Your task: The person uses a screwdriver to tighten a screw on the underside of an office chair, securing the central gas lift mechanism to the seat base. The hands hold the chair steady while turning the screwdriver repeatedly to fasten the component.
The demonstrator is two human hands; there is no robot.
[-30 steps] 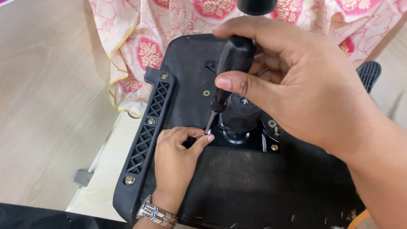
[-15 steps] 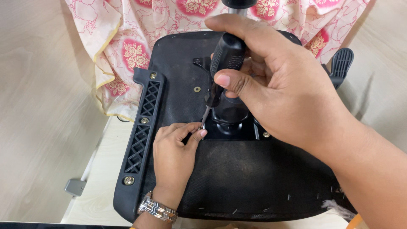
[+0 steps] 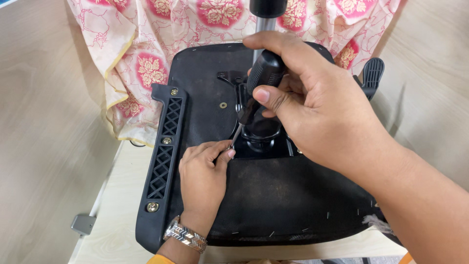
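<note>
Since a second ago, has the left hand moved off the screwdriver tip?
No. The left hand still pinches at the screwdriver tip beside the black lattice bracket on the chair base.

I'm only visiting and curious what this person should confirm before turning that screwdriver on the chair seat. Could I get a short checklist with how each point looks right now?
1. Right hand gripping the screwdriver handle: ok, fingers wrap it firmly.
2. Left hand steadying the tip: ok, fingertips pinch right at the metal shaft's end.
3. Tip seated in a screw head: cannot tell, the fingers hide it.
4. Chair seat resting flat, underside up: ok, it lies on the light wooden board.
5. Floral cloth away from the work spot: ok, it lies behind the seat.
6. Armrest bracket bolts in place: ok, three show.
</note>
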